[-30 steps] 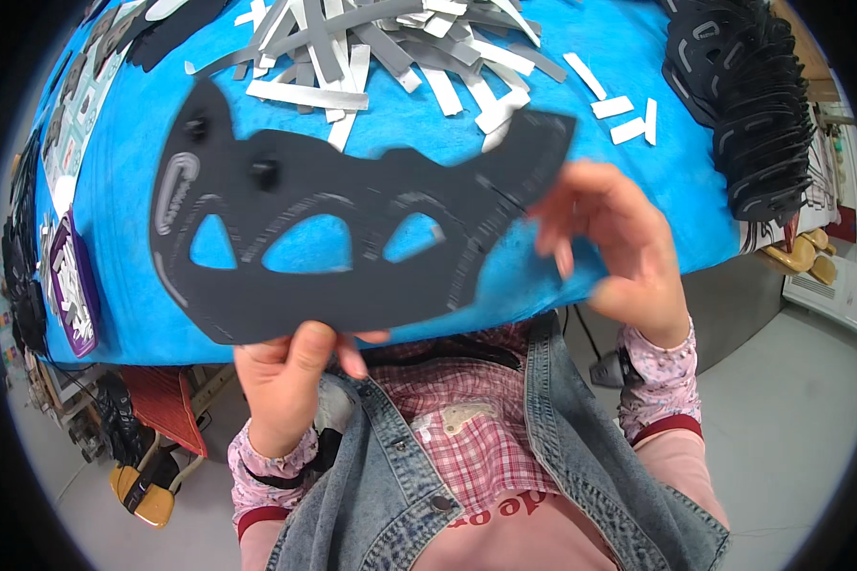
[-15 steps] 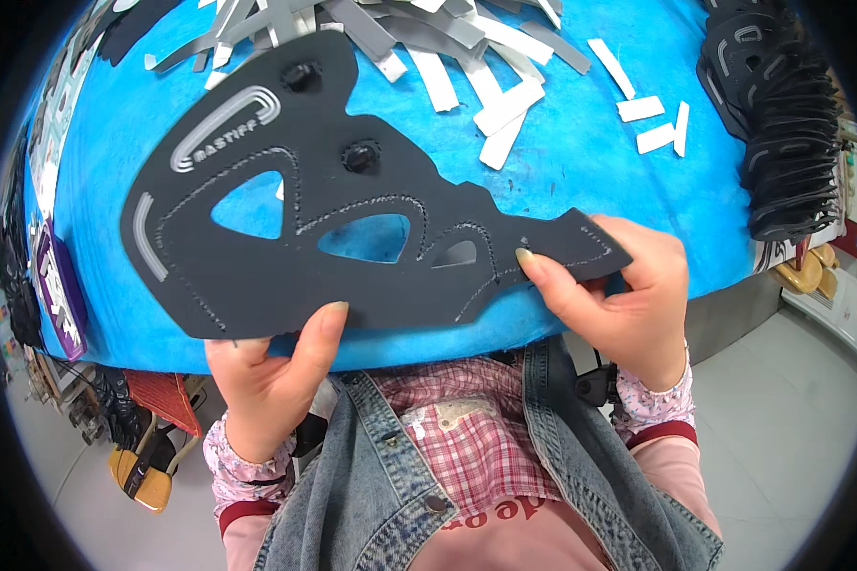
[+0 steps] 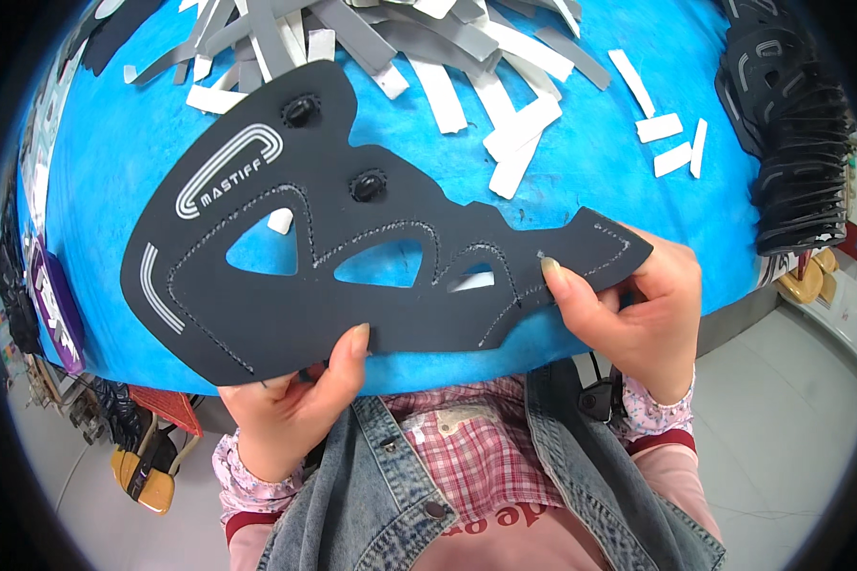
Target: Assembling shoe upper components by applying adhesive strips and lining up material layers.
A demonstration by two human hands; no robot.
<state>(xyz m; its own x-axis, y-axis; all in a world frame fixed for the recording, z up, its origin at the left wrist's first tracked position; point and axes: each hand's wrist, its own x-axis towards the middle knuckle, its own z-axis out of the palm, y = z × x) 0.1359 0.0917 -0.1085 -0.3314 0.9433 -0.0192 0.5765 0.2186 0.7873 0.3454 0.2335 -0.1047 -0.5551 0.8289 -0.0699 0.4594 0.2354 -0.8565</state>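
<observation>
Between my hands is a flat black shaped panel point(image 3: 286, 324) with cut-out windows, grey stitching, pale printed lines and two small raised black fittings. It is held face up above the blue table surface. My left hand point(image 3: 300, 404) pinches its lower left edge, thumb on top and fingers underneath. At the narrow right end, my right hand point(image 3: 633, 309) grips it the same way, thumb on the face near the stitching. The fingers below the panel are mostly hidden.
A heap of white and grey strips point(image 3: 438, 90) lies on the blue table point(image 3: 581, 171) beyond the panel. Several short white pieces point(image 3: 659, 127) are right of it. A tall stack of similar black panels point(image 3: 798, 181) stands far right. A purple bin point(image 3: 55, 305) sits at the left.
The panel has come slightly nearer to me and shifted a little right, with both hands still gripping it. The view of the table has also shifted slightly.
</observation>
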